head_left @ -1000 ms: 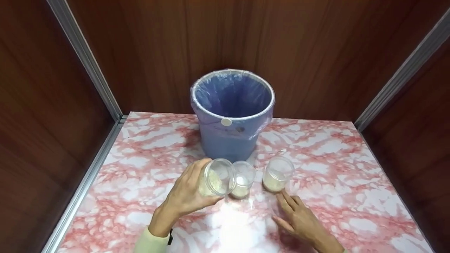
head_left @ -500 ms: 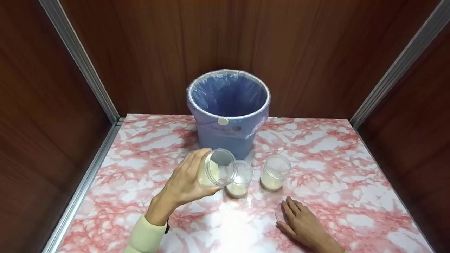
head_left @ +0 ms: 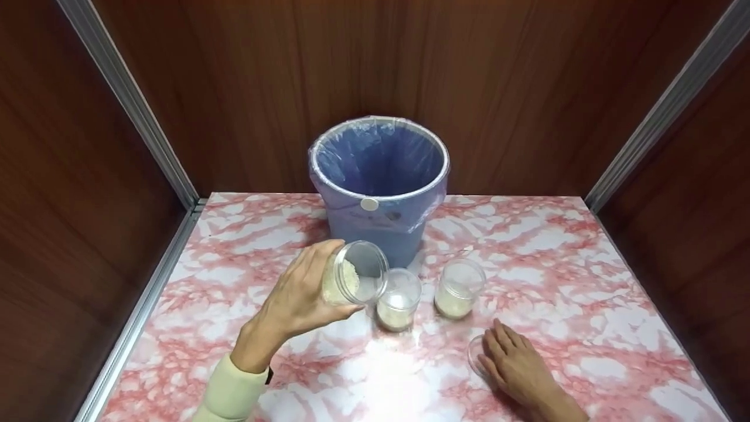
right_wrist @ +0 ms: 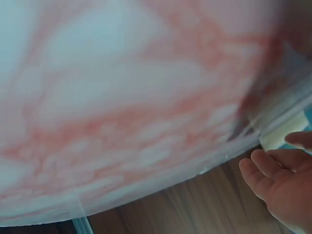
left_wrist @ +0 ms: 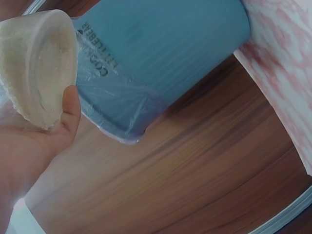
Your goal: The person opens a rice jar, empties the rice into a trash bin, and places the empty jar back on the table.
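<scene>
My left hand (head_left: 299, 293) grips a clear plastic jar (head_left: 369, 278) holding pale, rice-like grains. The jar is tilted on its side, mouth toward the right, above the table. In the left wrist view, grains lie against the wall of the jar (left_wrist: 48, 68), with a finger along its base. Below and right of it stands a second clear jar (head_left: 395, 308) with a shallow layer of grains. A third jar (head_left: 457, 299) with similar contents is upright farther right. At the lower right, my right hand (head_left: 518, 369) lies palm down, fingers extended, beside a thin clear round lid (head_left: 474, 357).
A blue bin (head_left: 375, 225) lined with a thin plastic bag stands behind the jars. The table (head_left: 234, 252) has a red and white marbled top. Brown wood-grain panels (head_left: 252, 88) with metal corner rails enclose the back and sides.
My right hand has slid from beside the third jar toward the lower right, the lid moving with it. My left hand has shifted slightly up and left with the tilted jar.
</scene>
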Demonstrator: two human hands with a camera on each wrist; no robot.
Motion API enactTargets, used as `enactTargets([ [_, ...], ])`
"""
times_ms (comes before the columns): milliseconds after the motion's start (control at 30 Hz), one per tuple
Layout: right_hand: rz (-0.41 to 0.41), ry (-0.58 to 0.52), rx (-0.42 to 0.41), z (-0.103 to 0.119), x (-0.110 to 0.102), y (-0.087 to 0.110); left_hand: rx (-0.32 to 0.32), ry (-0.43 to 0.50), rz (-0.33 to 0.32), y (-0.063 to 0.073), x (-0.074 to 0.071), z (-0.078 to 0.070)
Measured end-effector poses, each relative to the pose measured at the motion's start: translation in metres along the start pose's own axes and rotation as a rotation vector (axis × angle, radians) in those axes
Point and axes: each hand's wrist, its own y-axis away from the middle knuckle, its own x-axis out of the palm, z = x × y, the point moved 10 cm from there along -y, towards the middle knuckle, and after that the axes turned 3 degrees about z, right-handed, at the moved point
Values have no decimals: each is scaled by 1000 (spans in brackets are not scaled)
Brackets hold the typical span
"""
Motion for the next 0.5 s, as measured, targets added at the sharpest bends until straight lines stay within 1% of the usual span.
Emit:
enactTargets([
  [200,-84,-5,-28,-14,-22,-1,5,-3,-6,-5,-9,6],
  [267,-102,-13,-34,-18,-26,-1,9,-1,-15,-7,-13,9],
  [433,-170,-24,-63,-25,-35,-1,-1,-8,-4,-12,-19,17],
  [500,-172,-30,-54,-28,-36,0,-7,-13,8,-15,-21,20],
])
